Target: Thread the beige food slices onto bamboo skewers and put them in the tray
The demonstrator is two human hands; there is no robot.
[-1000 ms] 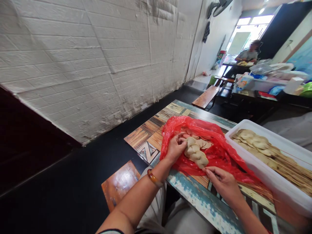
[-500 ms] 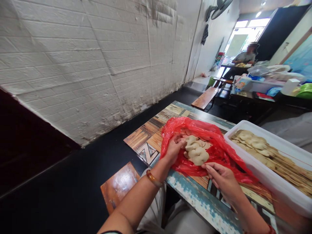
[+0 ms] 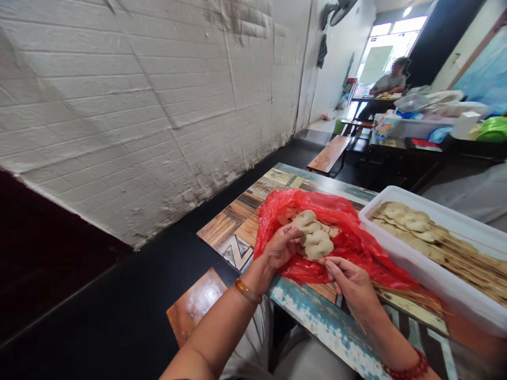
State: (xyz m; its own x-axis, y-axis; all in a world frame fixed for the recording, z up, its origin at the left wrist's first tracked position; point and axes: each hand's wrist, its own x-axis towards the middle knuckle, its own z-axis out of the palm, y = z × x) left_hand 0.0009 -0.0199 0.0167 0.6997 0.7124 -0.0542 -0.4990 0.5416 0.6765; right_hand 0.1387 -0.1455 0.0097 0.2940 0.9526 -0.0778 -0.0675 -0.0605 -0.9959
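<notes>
Pale, round, thin slices (image 3: 318,245) sit overlapped in a row above an open red plastic bag (image 3: 273,211). My left hand (image 3: 280,247) is closed on the far end of this row, thumb and fingers pinching a slice. At the near end, my right hand (image 3: 348,282) pinches a thin bamboo skewer, whose tip end runs into the slices; part of the stick shows below the palm. More loose slices (image 3: 291,214) lie inside the bag, partly hidden by my left hand and the row.
A white plastic tub (image 3: 366,214) at right holds skewered slices (image 3: 407,219) with their sticks pointing right. Loose bamboo sticks (image 3: 420,299) lie beside it on the patterned table (image 3: 233,216). A stool (image 3: 196,303) stands at lower left, a bench (image 3: 328,154) beyond. Another person (image 3: 390,82) sits far back.
The row of slices stays between my hands, tilted slightly differently. My left hand has shifted a little lower along it. The whole view has moved slightly.
</notes>
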